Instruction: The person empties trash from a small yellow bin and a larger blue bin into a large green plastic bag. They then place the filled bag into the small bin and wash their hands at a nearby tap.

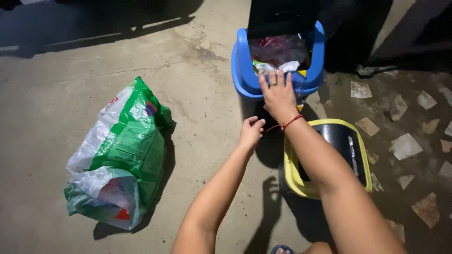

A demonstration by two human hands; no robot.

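Observation:
A blue plastic bin (242,66) stands on the concrete floor, full of rubbish in a clear and dark liner. My right hand (278,91) lies flat on the bin's near rim, fingers spread over the liner edge, with a ring on one finger and a red string bracelet at the wrist. My left hand (251,130) hovers lower, just in front of the bin, fingers curled together; whether it pinches anything is not clear. A yellow-rimmed lid with a black flap (301,186) lies on the floor under my right forearm.
A stuffed green and white plastic sack (125,155) lies on the floor at left. Broken pale tile pieces (405,146) are set in the dark ground at right. A dark object stands behind the bin (282,16). My sandalled toe (282,250) shows at the bottom edge.

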